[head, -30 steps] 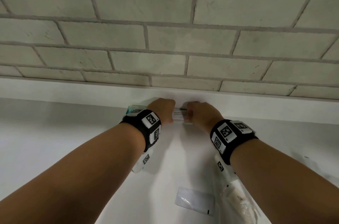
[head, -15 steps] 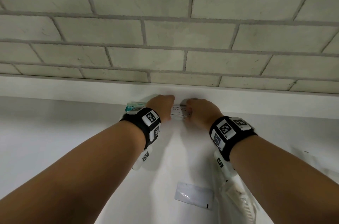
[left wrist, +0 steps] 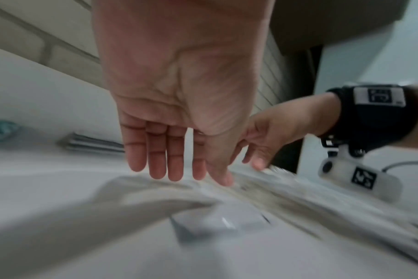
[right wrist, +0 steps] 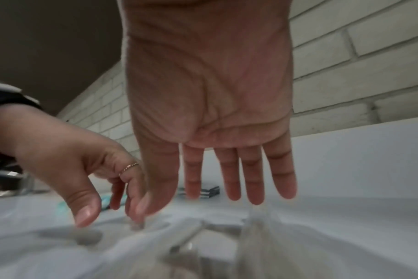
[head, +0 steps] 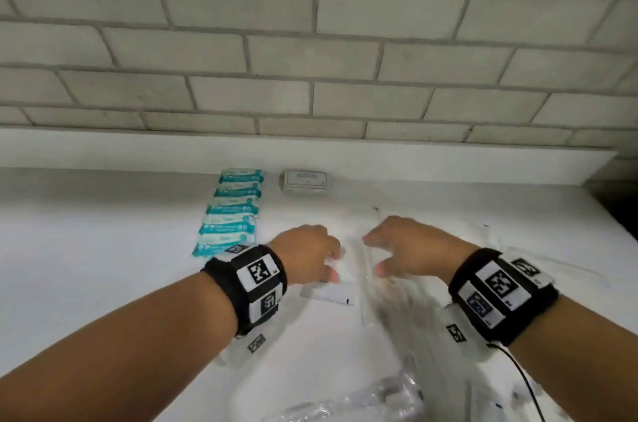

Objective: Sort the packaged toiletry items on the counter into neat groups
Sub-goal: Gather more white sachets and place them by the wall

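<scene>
A column of several teal packets [head: 232,211] lies at the back of the white counter [head: 86,249]. To their right, against the back ledge, sits a small stack of white boxes [head: 305,181]. My left hand [head: 335,264] hovers with straight fingers over a flat white sachet [head: 328,294] and holds nothing. My right hand [head: 373,255] hangs level with it, fingers spread, above long clear-wrapped items [head: 376,311] that are blurred. In the left wrist view the left fingers [left wrist: 170,162] point down above the sachet [left wrist: 217,224]. The right wrist view shows an empty right palm [right wrist: 208,105].
A brick wall [head: 310,58] and a raised white ledge [head: 448,162] close off the back. Crumpled clear plastic wrapping [head: 345,402] lies at the near edge. More clear-wrapped items [head: 483,228] lie to the right. A dark gap [head: 621,204] marks the counter's right end.
Both hands have let go of the white boxes at the back ledge and drawn back towards me. They now hover open over the middle of the counter.
</scene>
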Demonstrator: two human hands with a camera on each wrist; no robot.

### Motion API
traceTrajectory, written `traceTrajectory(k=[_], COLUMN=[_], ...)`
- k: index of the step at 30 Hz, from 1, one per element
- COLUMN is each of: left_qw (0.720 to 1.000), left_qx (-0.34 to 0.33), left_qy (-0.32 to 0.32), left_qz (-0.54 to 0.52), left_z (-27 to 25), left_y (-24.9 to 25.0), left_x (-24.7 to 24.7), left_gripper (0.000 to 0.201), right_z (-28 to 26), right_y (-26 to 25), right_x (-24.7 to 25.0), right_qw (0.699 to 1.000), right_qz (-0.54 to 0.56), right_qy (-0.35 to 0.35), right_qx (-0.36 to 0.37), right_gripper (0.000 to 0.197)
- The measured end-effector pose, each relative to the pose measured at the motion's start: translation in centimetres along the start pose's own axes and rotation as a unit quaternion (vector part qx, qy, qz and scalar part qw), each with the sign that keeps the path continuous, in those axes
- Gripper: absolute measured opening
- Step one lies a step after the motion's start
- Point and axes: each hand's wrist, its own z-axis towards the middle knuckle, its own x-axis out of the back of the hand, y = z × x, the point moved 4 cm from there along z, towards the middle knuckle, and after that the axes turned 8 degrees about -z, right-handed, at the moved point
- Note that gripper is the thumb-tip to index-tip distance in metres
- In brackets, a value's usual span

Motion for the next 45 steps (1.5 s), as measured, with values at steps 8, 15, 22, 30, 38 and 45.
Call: traceTrajectory(k=[8,15,22,30,38,45], left_qw=[0.996,0.993,0.997,0.993,0.994,0.999], left_qx=[0.075,0.096,-0.012,0.032,0.066,0.008], left_qy=[0.044,0.059,-0.078,-0.037,-0.077,-0.033], left_qz=[-0.018,-0.036,0.006,0.111,0.032,0.032], left_z=[-5.3,-10.9,-15.1,-15.6,-15.5,-14.7], left_y=[0.7,0.8,9.9,11.1,10.9,10.6], left_x=[-3.8,-4.2,-8.1,-10.5,-10.9,-9.5], left_gripper=[0.036,0.030,0.032,0.046,0.042,0.025], right_z=[-10.1,-15.2,-18.1,-20.0,-23.6,-23.9], right_y=[-1.1,-4.7,1.0,1.5,-1.6,-3.6], right_x=[-3.7,-9.5,-10.5,-12.8,-12.1,-15.8], right_qw=[0.998,0.998,0.996,0.979,0.992,0.996], right_qz=[-0.046,0.020,-0.014,-0.128,0.000,-0.058], right_qy=[0.037,-0.049,0.009,0.019,-0.097,-0.037], right_qx=[-0.027,0.033,-0.085,-0.161,-0.084,-0.050], right_gripper=[0.046,0.027,0.035,0.037,0.025,0.047])
